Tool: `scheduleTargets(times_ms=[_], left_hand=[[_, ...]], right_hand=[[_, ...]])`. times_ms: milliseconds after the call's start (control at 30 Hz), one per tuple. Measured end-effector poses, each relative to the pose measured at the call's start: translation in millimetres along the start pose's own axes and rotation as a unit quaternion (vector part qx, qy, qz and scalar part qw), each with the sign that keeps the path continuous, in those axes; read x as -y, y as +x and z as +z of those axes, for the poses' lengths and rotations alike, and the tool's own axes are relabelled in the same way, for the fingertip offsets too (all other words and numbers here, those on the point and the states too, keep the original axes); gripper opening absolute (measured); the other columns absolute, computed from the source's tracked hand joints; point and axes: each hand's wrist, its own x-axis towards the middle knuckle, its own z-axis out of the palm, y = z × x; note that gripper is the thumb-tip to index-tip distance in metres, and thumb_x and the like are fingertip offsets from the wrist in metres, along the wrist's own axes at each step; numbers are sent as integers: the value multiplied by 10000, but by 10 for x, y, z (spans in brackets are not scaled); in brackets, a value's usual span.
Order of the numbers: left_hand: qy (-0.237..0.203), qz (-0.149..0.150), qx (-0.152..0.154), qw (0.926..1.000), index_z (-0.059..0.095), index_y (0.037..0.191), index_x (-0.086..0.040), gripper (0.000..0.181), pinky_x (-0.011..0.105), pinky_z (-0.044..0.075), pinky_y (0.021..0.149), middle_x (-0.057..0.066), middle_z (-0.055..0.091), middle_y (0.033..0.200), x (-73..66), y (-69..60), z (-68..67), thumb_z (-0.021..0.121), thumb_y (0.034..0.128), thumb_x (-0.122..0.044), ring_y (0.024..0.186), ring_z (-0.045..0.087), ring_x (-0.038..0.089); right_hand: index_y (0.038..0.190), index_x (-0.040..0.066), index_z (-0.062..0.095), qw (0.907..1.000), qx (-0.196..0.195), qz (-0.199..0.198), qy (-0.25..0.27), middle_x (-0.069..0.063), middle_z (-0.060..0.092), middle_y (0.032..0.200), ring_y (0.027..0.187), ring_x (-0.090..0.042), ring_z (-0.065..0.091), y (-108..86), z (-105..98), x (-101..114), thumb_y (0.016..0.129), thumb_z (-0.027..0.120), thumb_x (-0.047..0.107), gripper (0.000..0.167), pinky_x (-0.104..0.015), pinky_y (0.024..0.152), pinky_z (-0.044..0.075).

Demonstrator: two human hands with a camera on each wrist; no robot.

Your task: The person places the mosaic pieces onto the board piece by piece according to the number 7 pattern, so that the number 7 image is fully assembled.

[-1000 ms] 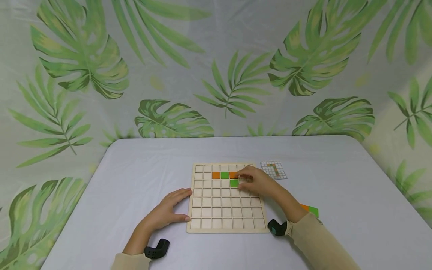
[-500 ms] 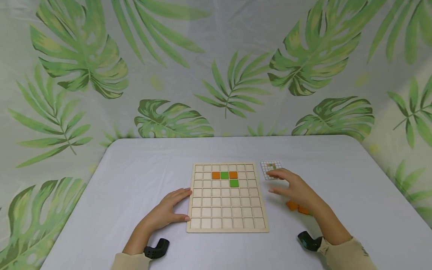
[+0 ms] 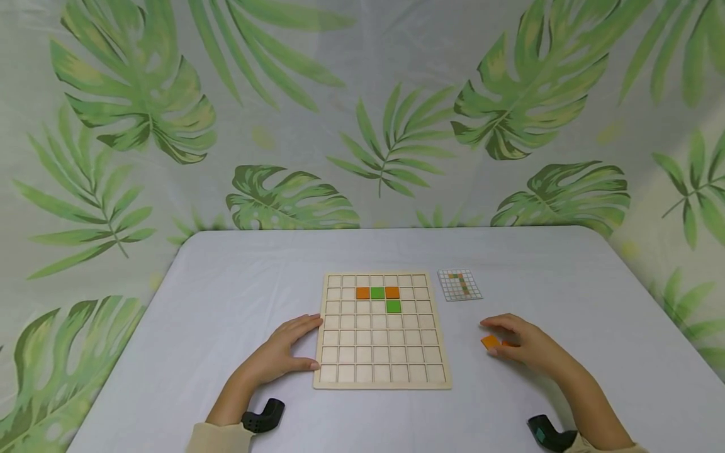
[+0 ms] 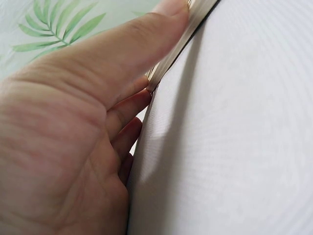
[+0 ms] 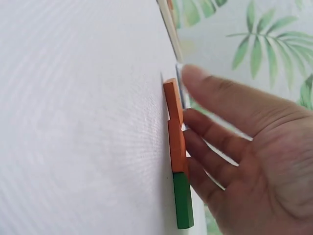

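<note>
A wooden grid board lies mid-table. In its upper rows sit an orange tile, a green tile and another orange tile, with a second green tile below the last. My left hand rests thumb and fingertips against the board's left edge. Right of the board, my right hand hovers at loose tiles, thumb and fingers spread. The right wrist view has two orange tiles and a green tile in a row beside the fingers; no clear grip shows.
A small printed card with a coloured grid pattern lies off the board's upper right corner. White cloth covers the table, and a leaf-patterned curtain hangs behind it.
My right hand has left the board, passing over the card and coming down right to the loose tiles. The left hand and the tiles on the board have stayed put.
</note>
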Motion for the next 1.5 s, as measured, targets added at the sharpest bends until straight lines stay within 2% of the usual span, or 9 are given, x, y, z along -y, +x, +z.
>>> scheduleTargets(times_ms=[167, 367, 433, 600, 767, 933, 1133, 1367, 1500], left_hand=[[-30, -66, -4, 10000, 401, 1364, -124, 837, 546, 181, 1011, 36, 340, 1411, -11, 2, -5, 732, 670, -456, 1311, 210, 294], [2, -86, -12, 10000, 405, 1360, -117, 829, 557, 180, 1007, 41, 348, 1406, -21, 2, -1, 731, 673, -450, 1309, 213, 303], [5, -88, -14, 10000, 407, 1358, -116, 827, 557, 177, 1008, 43, 351, 1405, -26, 1, -2, 731, 674, -446, 1309, 214, 305], [4, -68, -11, 10000, 406, 1358, -108, 824, 557, 176, 1008, 51, 353, 1403, -36, 1, -7, 733, 676, -437, 1307, 217, 310], [3, -68, -9, 10000, 406, 1358, -109, 824, 560, 178, 1006, 49, 353, 1403, -32, 3, -7, 733, 677, -437, 1307, 217, 311], [-37, -44, -13, 10000, 410, 1355, -106, 822, 556, 176, 1008, 49, 354, 1402, -25, 4, -4, 733, 677, -442, 1307, 218, 309], [-49, -18, -40, 10000, 414, 1353, -110, 820, 559, 180, 1005, 47, 358, 1400, -17, 3, -1, 734, 676, -443, 1306, 220, 311], [-62, -16, -34, 10000, 411, 1356, -113, 826, 558, 181, 1005, 42, 355, 1402, -8, 5, 0, 732, 674, -450, 1307, 217, 310], [-64, 8, -27, 10000, 412, 1354, -106, 825, 560, 184, 1003, 53, 358, 1400, -10, 5, 0, 731, 675, -450, 1305, 218, 316]], right_hand=[[1079, 146, 610, 9999, 111, 25, 98, 5, 527, 1124, 1047, -172, 485, -27, 37, -58, 747, 724, 144, 351, -206, 870, 415], [974, 140, 631, 9989, -264, -200, -324, 11, 548, 1050, 973, -199, 514, -18, 85, -39, 720, 746, 149, 279, -306, 828, 454], [969, 139, 631, 9983, -309, -246, -438, 9, 553, 1039, 971, -211, 516, -14, 86, -33, 715, 752, 164, 283, -320, 836, 447], [990, 124, 624, 9993, -165, -171, -286, -19, 541, 1067, 1005, -249, 510, -20, 63, -39, 740, 729, 109, 272, -313, 868, 438], [999, 102, 623, 9986, -386, -143, -333, -27, 577, 1037, 998, -268, 533, 27, 82, -2, 781, 699, 154, 238, -434, 846, 438], [1035, 110, 621, 9967, -642, -282, -410, -4, 592, 1022, 954, -243, 550, 132, 90, 149, 784, 698, 163, 268, -446, 815, 454], [1060, 120, 620, 9955, -651, -660, -206, 16, 588, 1039, 938, -213, 532, 349, 166, 456, 796, 688, 205, 286, -450, 800, 456], [1050, 113, 629, 9905, -600, -1237, 17, 33, 594, 1025, 921, -175, 537, 611, 422, 765, 773, 709, 135, 289, -380, 804, 469], [1051, 95, 637, 9899, -468, -1326, 194, 25, 590, 1030, 947, -163, 550, 716, 594, 852, 786, 699, 172, 284, -345, 813, 471]])
